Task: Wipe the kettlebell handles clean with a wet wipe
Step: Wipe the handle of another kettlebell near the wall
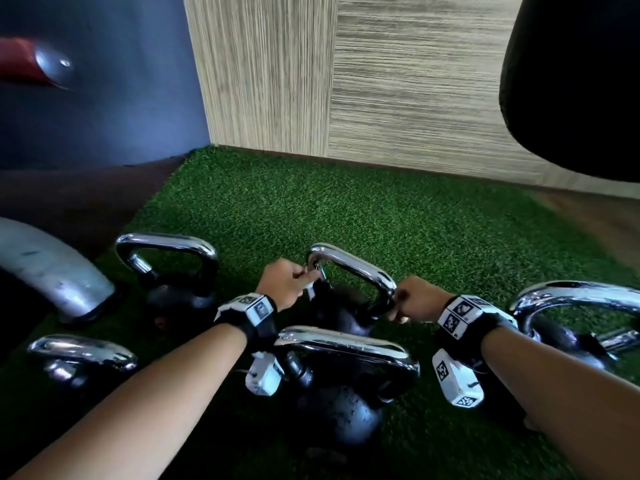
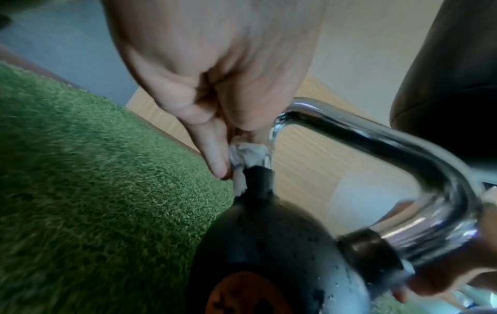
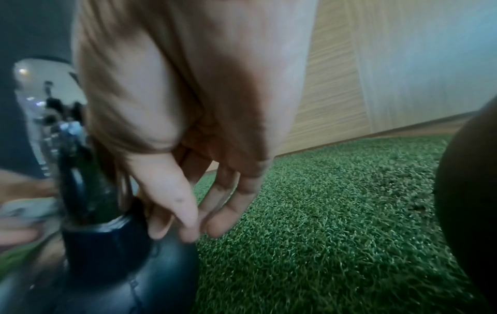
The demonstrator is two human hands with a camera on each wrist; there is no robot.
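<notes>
Nearest, a black kettlebell with chrome handle (image 1: 346,348) waits on green turf (image 1: 381,216). Behind it, left hand (image 1: 282,282) pinches the white wet wipe (image 2: 247,155) against the middle kettlebell's chrome handle (image 1: 356,268); right hand (image 1: 417,299) curls round its base. Rub firmly, working upward.

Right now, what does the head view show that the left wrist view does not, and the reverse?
Only the head view shows four more kettlebells, such as the near kettlebell, and the right hand at the handle's right leg. Only the left wrist view shows the orange label. Both show the left hand pinching the wet wipe against the chrome handle.
</notes>
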